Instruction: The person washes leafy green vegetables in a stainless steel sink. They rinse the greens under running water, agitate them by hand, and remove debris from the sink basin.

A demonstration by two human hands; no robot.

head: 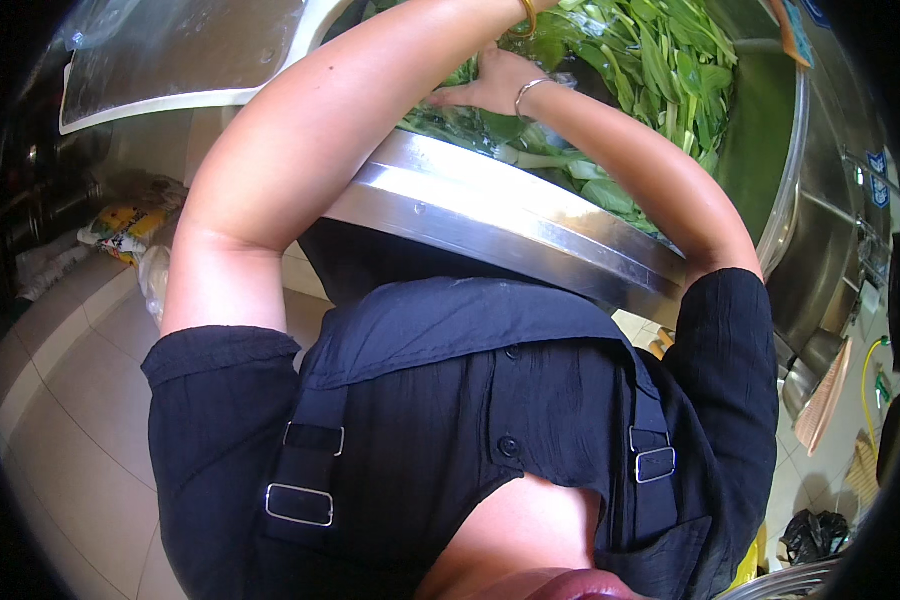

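Observation:
Before me is a stainless-steel sink (450,191) holding water and many loose leafy greens (667,67) with pale stems. My right hand (499,82), with a silver bangle at its wrist, is partly in the water among the greens near the sink's front edge. Its thumb is spread; my left forearm covers the fingertips, so any grip is hidden. My left arm crosses above the sink to the upper right. Its wrist wears a gold-coloured bracelet (529,16), and the left hand lies beyond the top edge of the view.
A white-rimmed panel or basin (165,101) sits left of the sink. Printed yellow-and-white packaging (124,229) and a clear plastic bag (154,281) lie low at left. At right are a woven basket (825,401), a metal bowl (797,386) and a black plastic bag (814,536).

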